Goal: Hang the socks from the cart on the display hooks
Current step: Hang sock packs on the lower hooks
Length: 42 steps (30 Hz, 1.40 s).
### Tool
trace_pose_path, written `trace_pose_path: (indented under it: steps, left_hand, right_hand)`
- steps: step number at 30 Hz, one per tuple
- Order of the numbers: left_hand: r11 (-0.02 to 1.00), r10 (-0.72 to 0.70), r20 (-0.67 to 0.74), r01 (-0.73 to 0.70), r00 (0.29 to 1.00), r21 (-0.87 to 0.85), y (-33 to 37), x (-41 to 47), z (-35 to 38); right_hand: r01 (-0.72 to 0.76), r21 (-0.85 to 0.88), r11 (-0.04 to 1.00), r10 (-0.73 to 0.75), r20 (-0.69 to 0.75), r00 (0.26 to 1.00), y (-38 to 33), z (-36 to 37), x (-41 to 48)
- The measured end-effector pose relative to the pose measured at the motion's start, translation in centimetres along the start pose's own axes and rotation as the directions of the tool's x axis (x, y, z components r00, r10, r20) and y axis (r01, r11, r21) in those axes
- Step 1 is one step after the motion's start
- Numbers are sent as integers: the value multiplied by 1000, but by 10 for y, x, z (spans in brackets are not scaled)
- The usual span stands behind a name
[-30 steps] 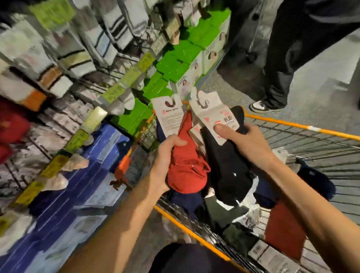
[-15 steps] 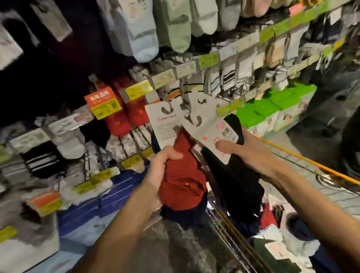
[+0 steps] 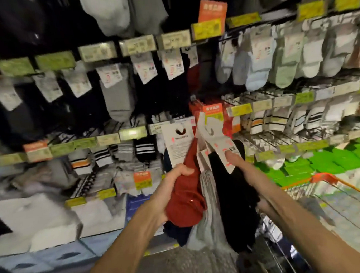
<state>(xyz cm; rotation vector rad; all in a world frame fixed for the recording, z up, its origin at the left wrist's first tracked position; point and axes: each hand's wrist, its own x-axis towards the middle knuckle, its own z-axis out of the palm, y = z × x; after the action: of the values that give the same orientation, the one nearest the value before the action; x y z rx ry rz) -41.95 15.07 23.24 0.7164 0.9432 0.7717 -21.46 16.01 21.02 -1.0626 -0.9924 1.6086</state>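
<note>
Left hand (image 3: 171,191) is gripping the red socks (image 3: 187,207), holding them up in front of the display rack (image 3: 131,133). Grey socks (image 3: 207,190) are hanging between; can't tell which hand holds them. Right hand (image 3: 243,170) is pinching the black socks (image 3: 232,201) by their card. Cart (image 3: 353,190) is sitting lower right.

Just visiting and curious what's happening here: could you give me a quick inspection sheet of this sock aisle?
Surface: grey floor.
Job's things: red socks, black socks, grey socks between them; wire cart at right; display hooks mostly loaded.
Clutter: green boxes, white boxes low down.
Hands: left hand grips red socks; right hand holds black socks by their card.
Cables: nothing seen.
Surroundings: rows of yellow price tags.
</note>
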Motion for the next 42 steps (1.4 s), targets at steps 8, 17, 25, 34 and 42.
trace_pose_path:
  steps: [8,17,25,34,42]
  left_hand:
    - [990,142,-56,-141,988,31,22,-53,-31]
    - [919,392,-209,-392,896,45,33,-80,-39]
    - [843,497,-250,-392,831,369,39,-77,-74]
    - [867,472,-186,-415,862,274,39,-76,-74]
    - [907,390,-133,-355,911,224,43,-62,-71]
  right_hand:
    - [-32,177,984,10,120,993,-17,74,-7]
    - [-56,138,989,49,55,997,-30,92,-13]
    - [-32,39,999,31,18,999,-41,75,-18]
    - [-31,6,999,31,-57,998,-45,73,-27]
    - [-3,-9,1000,3,-74,997,-40,81,-18]
